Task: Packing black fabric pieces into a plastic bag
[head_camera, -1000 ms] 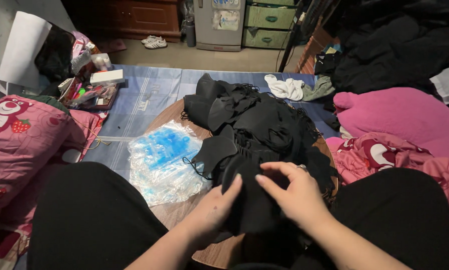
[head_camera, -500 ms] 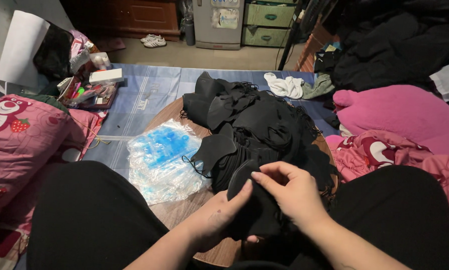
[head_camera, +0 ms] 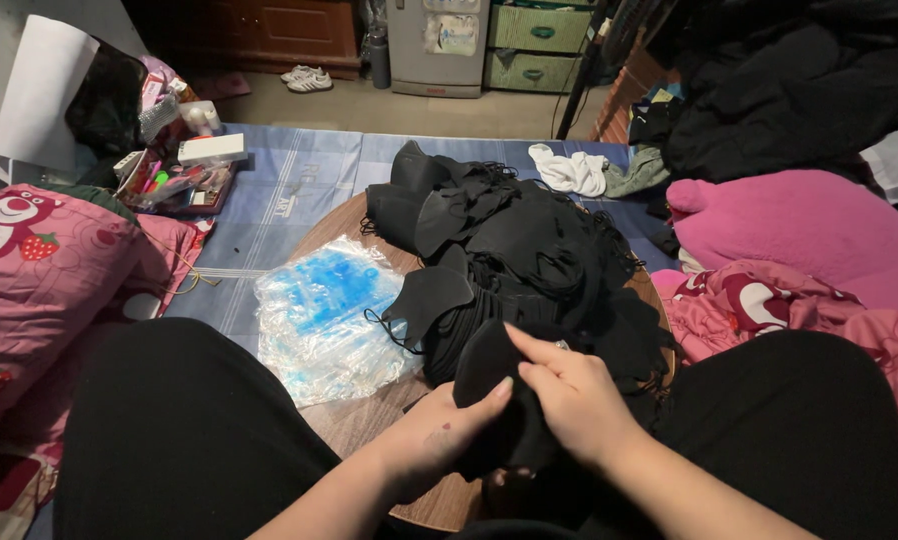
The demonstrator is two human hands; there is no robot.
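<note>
In the head view, over a round wooden table (head_camera: pixel 354 425), a black fabric piece (head_camera: pixel 489 375) is pinched closed between the left hand (head_camera: pixel 439 440) and right hand (head_camera: pixel 574 400), best kept flat, just before the black pile (head_camera: pixel 529 250), beside clear plastic bags (head_camera: pixel 329 315).

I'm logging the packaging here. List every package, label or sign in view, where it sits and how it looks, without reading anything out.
Clear plastic bag pack: on the round wooden table, left of the black mask pile; crinkly, blue contents.
White box: far left on the cluttered tray; flat, oblong.
Sticker sheet: on the grey cabinet front at the back; pale, rectangular.
Green drawer labels: dark ovals, beside the cabinet.
</note>
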